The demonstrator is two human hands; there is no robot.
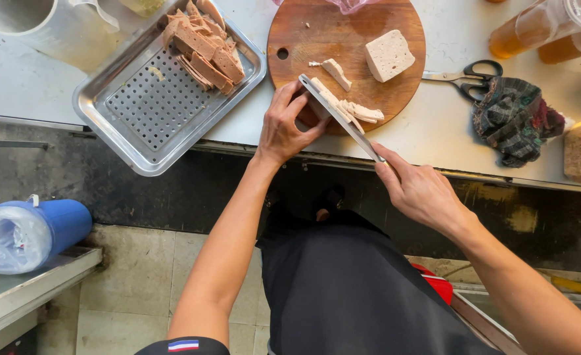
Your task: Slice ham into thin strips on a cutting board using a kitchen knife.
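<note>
My right hand (417, 190) grips the handle of a knife (340, 118), whose flat blade carries pale slices (343, 112) lifted at the near edge of a round wooden cutting board (317, 39). My left hand (285, 125) steadies those slices against the blade with its fingertips. Farther back on the board lie a pale block (388, 55) and a small cut piece (337, 73).
A perforated steel tray (152, 105) to the left holds several brownish slices (203, 46). Black-handled scissors (466, 73) and a dark plaid cloth (512, 118) lie to the right, with bottles of amber liquid (540, 29) behind. A blue jug (54, 223) sits on a lower shelf at left.
</note>
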